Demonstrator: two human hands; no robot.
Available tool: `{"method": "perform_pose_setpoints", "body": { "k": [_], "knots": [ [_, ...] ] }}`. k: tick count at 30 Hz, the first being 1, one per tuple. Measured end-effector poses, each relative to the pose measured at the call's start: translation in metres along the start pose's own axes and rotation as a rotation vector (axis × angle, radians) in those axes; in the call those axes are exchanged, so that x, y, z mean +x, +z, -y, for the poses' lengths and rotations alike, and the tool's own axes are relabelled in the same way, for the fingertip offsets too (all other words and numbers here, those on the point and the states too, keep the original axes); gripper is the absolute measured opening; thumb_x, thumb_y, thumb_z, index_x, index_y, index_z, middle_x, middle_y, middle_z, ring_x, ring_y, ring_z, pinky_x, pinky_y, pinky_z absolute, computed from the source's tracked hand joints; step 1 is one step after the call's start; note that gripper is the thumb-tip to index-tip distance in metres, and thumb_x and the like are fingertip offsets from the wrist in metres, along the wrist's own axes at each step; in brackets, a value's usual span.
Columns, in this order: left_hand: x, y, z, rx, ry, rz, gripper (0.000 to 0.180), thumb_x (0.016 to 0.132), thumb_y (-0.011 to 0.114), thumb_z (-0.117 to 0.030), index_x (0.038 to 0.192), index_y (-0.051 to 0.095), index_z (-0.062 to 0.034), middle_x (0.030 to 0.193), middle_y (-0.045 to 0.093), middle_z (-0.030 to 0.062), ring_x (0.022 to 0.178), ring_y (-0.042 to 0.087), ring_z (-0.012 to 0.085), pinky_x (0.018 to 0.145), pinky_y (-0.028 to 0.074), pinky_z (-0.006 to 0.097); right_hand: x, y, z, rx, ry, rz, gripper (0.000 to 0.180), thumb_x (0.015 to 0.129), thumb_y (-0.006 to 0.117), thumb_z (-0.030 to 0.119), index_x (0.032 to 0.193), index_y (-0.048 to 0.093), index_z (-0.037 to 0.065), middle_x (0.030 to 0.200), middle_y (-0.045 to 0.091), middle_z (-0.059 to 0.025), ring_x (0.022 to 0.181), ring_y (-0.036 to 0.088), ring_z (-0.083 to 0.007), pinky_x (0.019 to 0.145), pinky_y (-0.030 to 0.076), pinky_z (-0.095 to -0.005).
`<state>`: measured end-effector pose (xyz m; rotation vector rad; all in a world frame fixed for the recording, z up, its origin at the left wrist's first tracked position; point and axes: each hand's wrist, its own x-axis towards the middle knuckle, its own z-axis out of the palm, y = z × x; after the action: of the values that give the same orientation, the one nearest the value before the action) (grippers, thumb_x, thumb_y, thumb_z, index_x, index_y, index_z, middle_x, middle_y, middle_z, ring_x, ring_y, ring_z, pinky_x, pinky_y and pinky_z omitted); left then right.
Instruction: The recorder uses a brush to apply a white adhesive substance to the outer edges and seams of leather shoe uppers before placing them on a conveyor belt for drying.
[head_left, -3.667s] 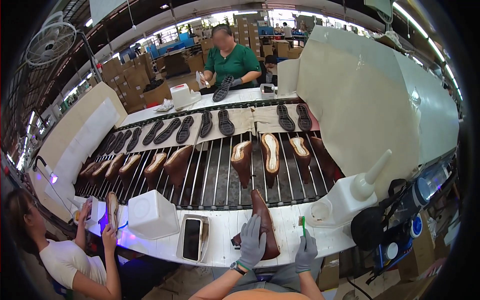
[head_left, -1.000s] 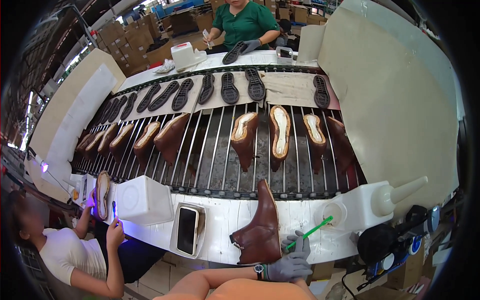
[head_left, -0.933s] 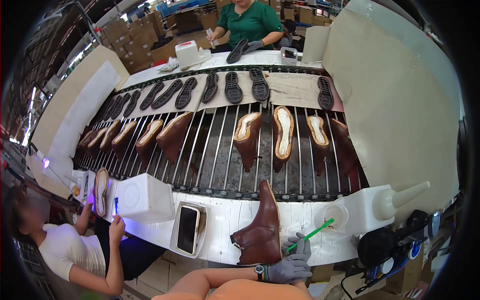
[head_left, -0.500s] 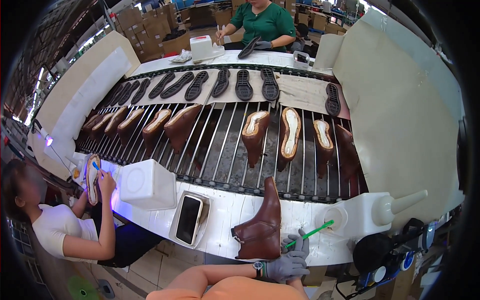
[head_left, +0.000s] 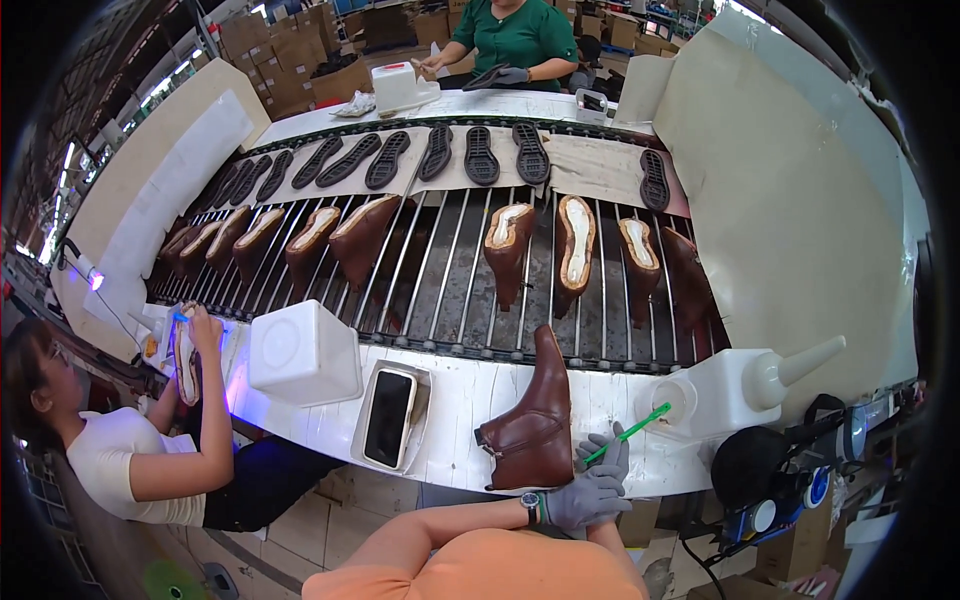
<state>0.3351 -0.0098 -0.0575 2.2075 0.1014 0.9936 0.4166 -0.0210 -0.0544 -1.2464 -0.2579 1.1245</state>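
Observation:
My right hand (head_left: pixel 610 450), in a grey glove, holds a green-handled brush (head_left: pixel 632 433) whose upper end reaches to the mouth of a white container (head_left: pixel 668 397). Across my right wrist lies my left hand (head_left: pixel 587 500), also gloved in grey, its fingers curled over that wrist. A watch (head_left: pixel 530 505) sits on my left wrist. Just left of my hands a brown leather ankle boot (head_left: pixel 535 430) rests on the white bench, its shaft pointing away from me and its heel toward the left. Its sole side is hidden from view.
Several brown boots (head_left: pixel 508 245) stand sole-up on a conveyor of metal rods (head_left: pixel 440 270), with black soles (head_left: pixel 481 157) on a strip behind. A phone (head_left: pixel 389 418) and a white box (head_left: pixel 303 353) lie left. One co-worker brushes a boot at left; another handles a sole across.
The whole scene has shifted slightly in view. My hands and the boot keep their places relative to each other. The co-worker across has lowered the sole toward the table.

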Motion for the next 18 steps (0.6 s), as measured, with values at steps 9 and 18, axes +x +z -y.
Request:
{"method": "perform_pose_setpoints", "body": {
  "k": [9,18],
  "knots": [
    [0.033,0.052,-0.066,-0.047,-0.142,0.720,0.034,0.089,0.053,-0.042,0.089,0.063,-0.0094,0.070,0.062,0.0170,0.066,0.064,0.0352,0.061,0.048,0.046,0.009,0.007,-0.020,0.293,-0.061,-0.207,0.054,0.099,0.048,0.039,0.140,0.041,0.005,0.118,0.052,-0.0171,0.103,0.054,-0.0254,0.097,0.046,-0.0397],
    [0.052,0.019,-0.081,-0.046,-0.350,0.874,0.053,0.092,0.045,-0.058,0.098,0.062,-0.0076,0.068,0.062,0.0198,0.063,0.062,0.0405,0.056,0.047,0.051,-0.001,0.009,-0.024,0.267,-0.160,-0.268,0.048,0.100,0.044,0.030,0.138,0.039,0.001,0.129,0.050,-0.0208,0.116,0.054,-0.0324,0.101,0.046,-0.0441]
  ]
}}
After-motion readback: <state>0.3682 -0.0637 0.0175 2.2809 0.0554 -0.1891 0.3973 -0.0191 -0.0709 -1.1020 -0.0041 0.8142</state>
